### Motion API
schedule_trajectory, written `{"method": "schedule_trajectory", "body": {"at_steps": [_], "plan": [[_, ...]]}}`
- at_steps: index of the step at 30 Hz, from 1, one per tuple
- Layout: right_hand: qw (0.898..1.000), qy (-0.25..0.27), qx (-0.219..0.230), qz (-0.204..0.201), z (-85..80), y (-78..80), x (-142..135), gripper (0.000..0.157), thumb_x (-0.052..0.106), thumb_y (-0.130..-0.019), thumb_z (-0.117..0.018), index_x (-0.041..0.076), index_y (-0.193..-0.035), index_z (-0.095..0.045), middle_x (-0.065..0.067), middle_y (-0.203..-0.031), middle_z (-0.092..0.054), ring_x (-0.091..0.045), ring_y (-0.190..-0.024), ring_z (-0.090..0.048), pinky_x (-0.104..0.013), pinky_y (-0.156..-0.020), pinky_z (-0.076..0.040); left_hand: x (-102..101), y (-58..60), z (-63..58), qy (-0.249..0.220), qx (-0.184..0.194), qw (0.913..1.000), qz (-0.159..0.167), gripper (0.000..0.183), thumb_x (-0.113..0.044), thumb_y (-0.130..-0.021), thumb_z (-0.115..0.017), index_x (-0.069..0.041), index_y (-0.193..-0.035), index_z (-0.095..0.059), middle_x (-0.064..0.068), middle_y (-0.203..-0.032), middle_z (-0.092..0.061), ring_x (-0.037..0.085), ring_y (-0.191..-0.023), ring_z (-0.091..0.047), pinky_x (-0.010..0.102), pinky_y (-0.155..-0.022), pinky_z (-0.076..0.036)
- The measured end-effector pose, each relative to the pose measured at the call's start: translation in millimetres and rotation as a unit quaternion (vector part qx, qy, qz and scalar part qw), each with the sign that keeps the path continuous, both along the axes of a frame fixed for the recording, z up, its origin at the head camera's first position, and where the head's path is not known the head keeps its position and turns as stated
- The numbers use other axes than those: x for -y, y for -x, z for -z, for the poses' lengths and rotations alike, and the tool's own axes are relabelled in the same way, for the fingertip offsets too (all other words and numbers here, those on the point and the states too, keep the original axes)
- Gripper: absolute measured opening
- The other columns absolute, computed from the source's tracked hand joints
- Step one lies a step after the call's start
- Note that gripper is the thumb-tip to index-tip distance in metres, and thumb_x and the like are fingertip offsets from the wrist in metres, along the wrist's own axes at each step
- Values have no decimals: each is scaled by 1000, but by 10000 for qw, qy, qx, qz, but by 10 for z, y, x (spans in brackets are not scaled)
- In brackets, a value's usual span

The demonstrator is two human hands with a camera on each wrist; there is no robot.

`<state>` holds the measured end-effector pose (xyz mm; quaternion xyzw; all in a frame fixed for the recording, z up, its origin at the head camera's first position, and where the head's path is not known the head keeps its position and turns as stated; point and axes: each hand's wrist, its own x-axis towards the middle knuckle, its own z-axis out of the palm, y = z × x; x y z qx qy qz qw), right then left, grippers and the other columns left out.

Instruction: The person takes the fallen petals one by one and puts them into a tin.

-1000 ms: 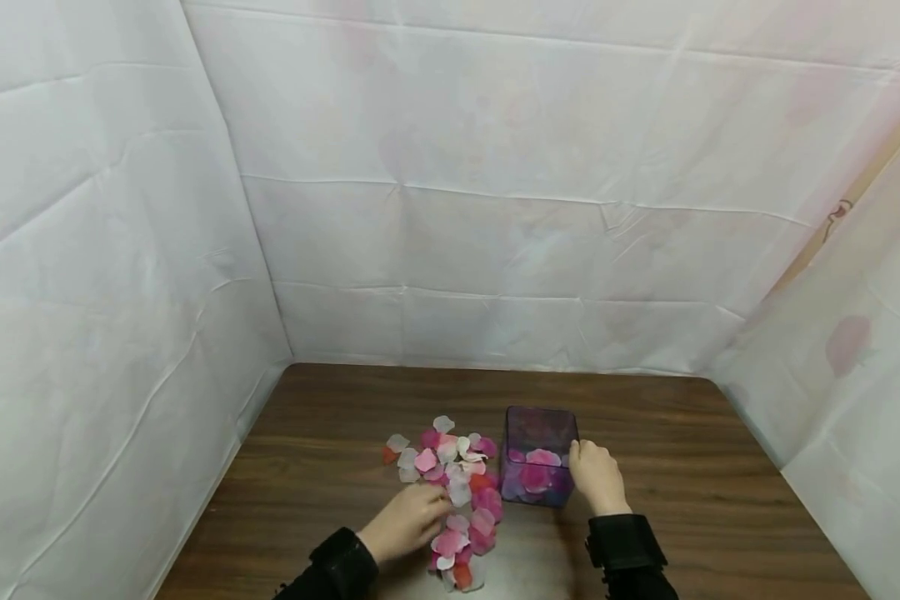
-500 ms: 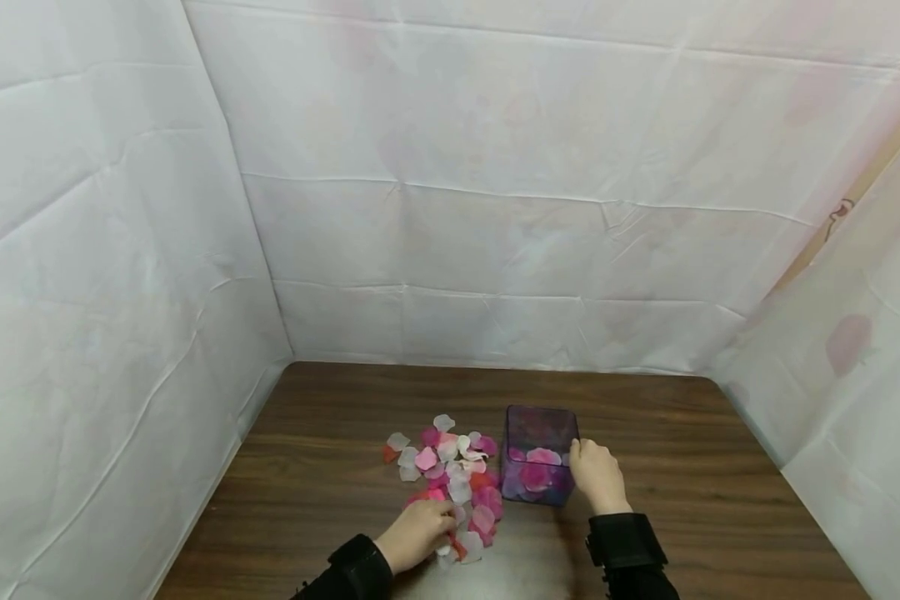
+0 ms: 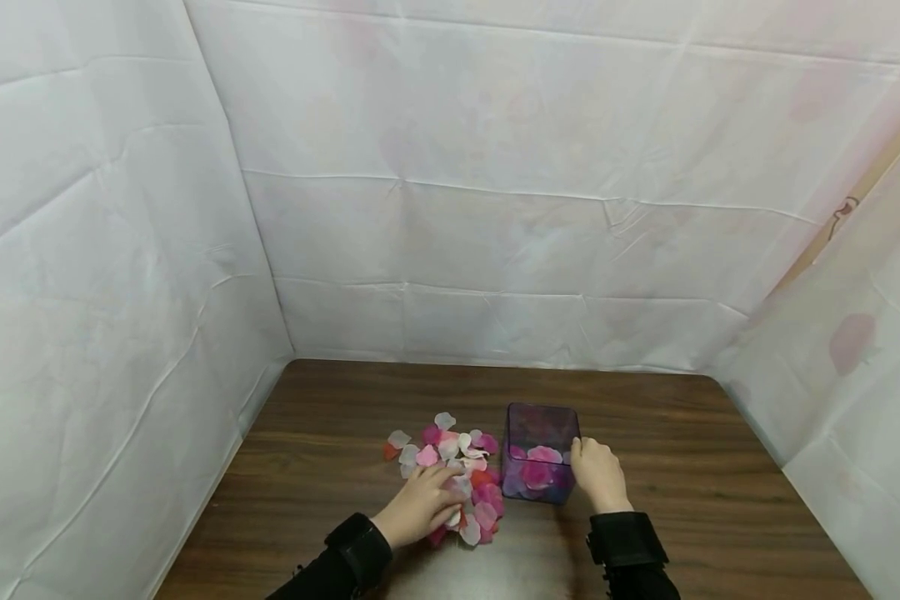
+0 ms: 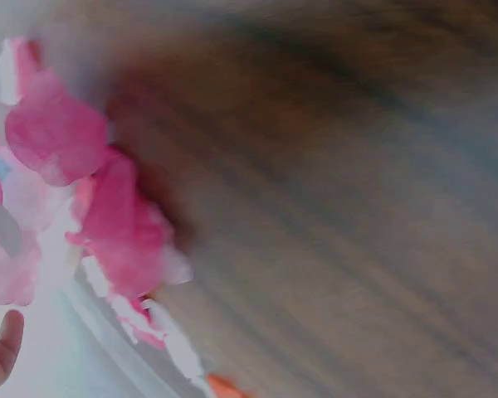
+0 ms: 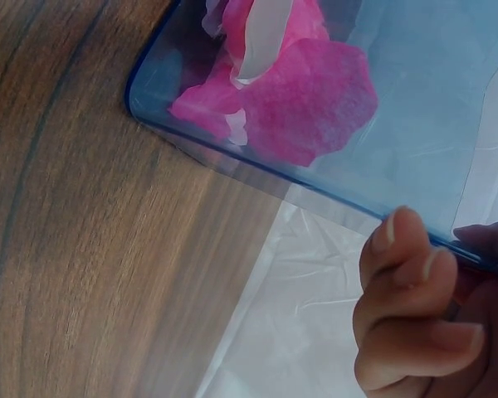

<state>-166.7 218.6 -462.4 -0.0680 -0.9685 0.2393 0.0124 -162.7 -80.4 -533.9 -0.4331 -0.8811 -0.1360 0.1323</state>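
Here, translucent box in right hand's pinch, papery petals under loose left hand.

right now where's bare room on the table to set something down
Bare tabletop lies left of the petals, right of the right grip, and behind the box. Petals crowd the gap between the left grip and the box.

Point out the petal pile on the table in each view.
Head: petal pile, low centre, partly hidden by the left hand.
Left wrist: petal pile at left, down to the bottom edge.
Right wrist: not seen; the petals there are in the box.
Shared landmark: the wood-grain table.
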Motion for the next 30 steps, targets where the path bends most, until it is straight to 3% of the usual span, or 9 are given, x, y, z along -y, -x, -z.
{"method": "schedule_trajectory", "body": {"at_steps": [4, 8, 12, 15, 18, 22, 27, 30], "plan": [[10000, -16, -13, 9, 11, 6, -5, 37, 15, -98, -35, -3, -73, -54, -21, -75, -61, -41, -78, -62, -49, -64, -46, -36, 43, -105, -278, 237, 9993, 36, 10, -28, -88, -63, -25, -90, -73, 1, -123, -58, 21, -117, -50, 53, -92, -40], [10000, -21, 33, 18, 24, 11, -8, 39, 16, -98, -34, 2, -65, -47, -15, -68, -55, -30, -68, -58, -43, -61, -43, -80, 89, -201, -581, 117, 9982, 70, 6, -26, -87, -65, -22, -85, -70, -4, -106, -63, 14, -106, -54, 55, -93, -40], [10000, 7, 22, 18, 26, 6, -7, 39, 16, -99, -33, 3, -64, -44, -13, -66, -52, -27, -66, -55, -42, -60, -42, -133, 170, -297, -835, -198, 9962, 150, 6, -23, -87, -67, -18, -86, -68, -10, -87, -66, 6, -85, -59, 32, -82, -48], [10000, 43, 59, 34, 26, 7, -4, 40, 17, -99, -32, 5, -62, -41, -10, -63, -47, -24, -63, -51, -40, -59, -41, -197, 261, -393, -1123, -155, 9933, 229, 3, -18, -85, -68, -15, -87, -68, -8, -82, -68, 5, -76, -60, 17, -71, -47], [9999, 47, 94, 40, 28, 7, -9, 40, 17, -99, -32, 5, -62, -41, -10, -63, -46, -24, -62, -50, -39, -60, -40, -311, 379, -525, -1460, -65, 9892, 128, 4, -14, -85, -68, -12, -89, -69, -4, -80, -68, 5, -72, -60, 14, -67, -47], [10000, -4, 38, 16, 21, 14, -15, 38, 16, -99, -34, -2, -71, -52, -17, -72, -57, -31, -71, -60, -44, -62, -44, -525, 551, -749, -1901, 153, 9816, -116, 10, -13, -88, -64, -9, -94, -71, -1, -85, -68, 7, -74, -61, 16, -66, -48], [10000, 0, 90, 1, 25, 25, -13, 37, 16, -99, -34, -8, -83, -58, -23, -81, -61, -35, -79, -62, -44, -64, -44, -818, 693, -1020, -2264, 446, 9730, -59, 15, -11, -92, -59, -8, -101, -69, 2, -94, -67, 10, -82, -64, 17, -70, -50], [10000, -28, 67, -13, 30, 26, -13, 38, 16, -98, -34, -11, -89, -60, -29, -90, -63, -42, -85, -63, -47, -66, -46, -980, 744, -1123, -2195, 459, 9745, -5, 15, -8, -92, -58, -9, -102, -69, 2, -94, -67, 10, -81, -63, 16, -70, -49]]}}
